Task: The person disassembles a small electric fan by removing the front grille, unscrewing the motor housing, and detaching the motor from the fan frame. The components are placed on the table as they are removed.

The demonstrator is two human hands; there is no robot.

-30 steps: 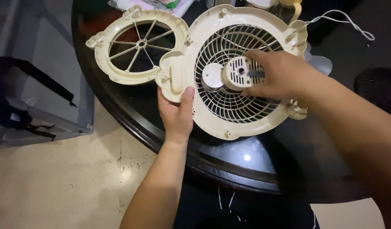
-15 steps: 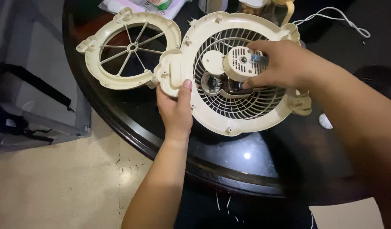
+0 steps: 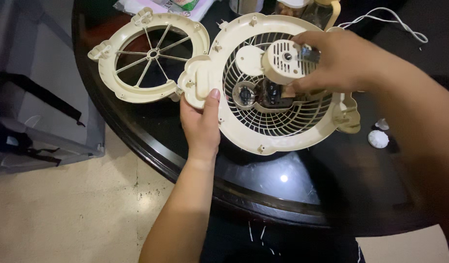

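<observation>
Two hands share the work: left hand grips the cream plastic fan grille at frame centre, steadying it, while right hand pinches the ribbed cream motor cover, tilted above the exposed motor.

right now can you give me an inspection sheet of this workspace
surface: dark glossy round table, light glare on it
job's things: cream fan grille housing lies flat; vented motor cover lifted off, dark motor parts exposed
clutter: spoked cream ring beside the housing; small white pieces to the right; packets at the far edge
grippers: left hand grips the housing edge; right hand holds the motor cover
cables: white cord at the top right
surroundings: pale tiled floor, grey bin with black straps
</observation>
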